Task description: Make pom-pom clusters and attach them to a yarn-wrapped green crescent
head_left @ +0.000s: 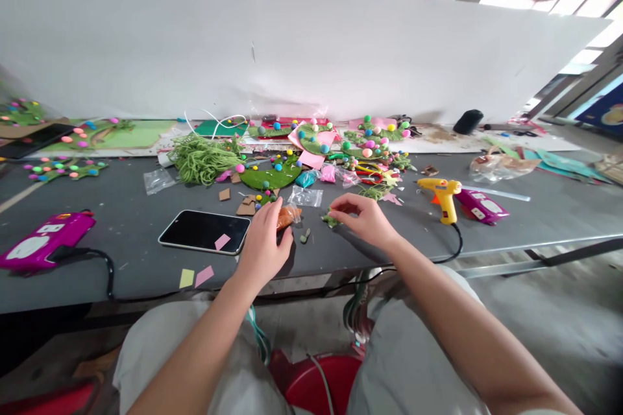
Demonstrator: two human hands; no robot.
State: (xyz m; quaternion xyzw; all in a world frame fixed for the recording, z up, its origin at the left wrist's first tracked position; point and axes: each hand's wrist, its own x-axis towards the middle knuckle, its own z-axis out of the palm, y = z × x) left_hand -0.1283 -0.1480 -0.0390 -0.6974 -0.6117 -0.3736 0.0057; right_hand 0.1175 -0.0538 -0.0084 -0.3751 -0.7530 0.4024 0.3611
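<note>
**Green piece (331, 220) at my right fingertips, near the table's front edge**

From my end, the right hand (363, 217) has thumb and forefinger pinched narrow on it, low over the table (389, 253), probably because something this small needs a fingertip grip. My left hand (265, 240) leaves a gap between thumb and fingers beside an orange packet (291, 215); I cannot tell whether it grips that.

A small green scrap (305, 236) lies between my hands. Decorated pieces with coloured balls (316, 139) sit farther back, I suspect to leave working space in front. The yellow glue gun (442, 194) rests to my right, likely for easy reach.

Two purple boxes (48, 240) carry pale panels, but I can read no brand or writing anywhere.
</note>
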